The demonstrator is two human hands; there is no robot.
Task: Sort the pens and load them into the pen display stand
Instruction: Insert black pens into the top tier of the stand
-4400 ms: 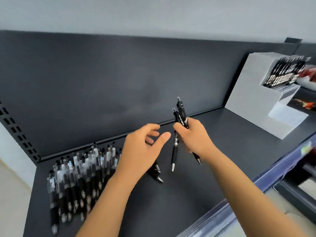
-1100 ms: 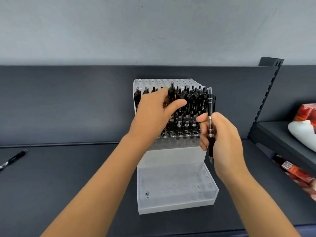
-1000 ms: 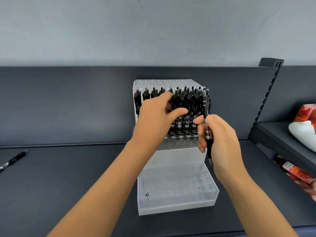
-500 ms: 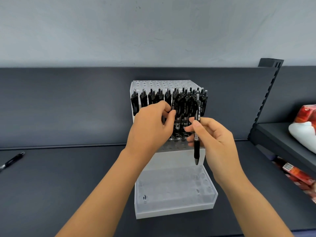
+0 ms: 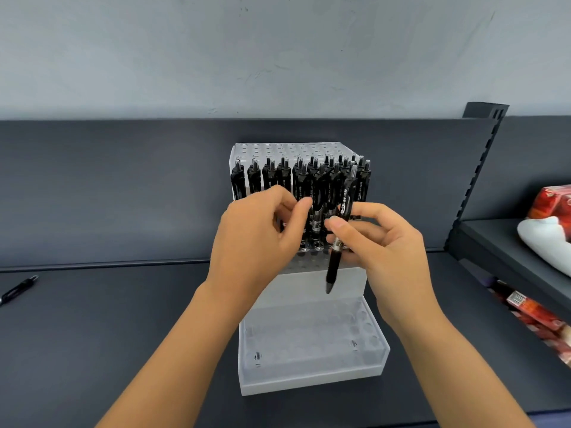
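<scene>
A frosted white tiered pen display stand [image 5: 312,381] sits on the dark shelf. Several black pens [image 5: 268,177] stand upright in its middle tier. The holes of the low front tier and the top tier hold nothing. My right hand [image 5: 386,242] pinches one black pen [image 5: 335,264] nearly upright, tip down, hanging in front of the middle tier's right side. My left hand [image 5: 256,239] is at the middle tier with thumb and forefinger pinched on a black pen standing there [image 5: 301,193]; the fingers hide most of it.
One loose black pen [image 5: 18,288] lies on the dark shelf [image 5: 108,335] at the far left. A slotted shelf upright [image 5: 475,180] rises to the right, and past it a lower shelf holds red and white packages [image 5: 550,233].
Since 4.4 s ago I have turned from the pen pile to the stand. Over the last second my right hand lowered its pen and shifted left toward the middle tier; my left hand drew down slightly.
</scene>
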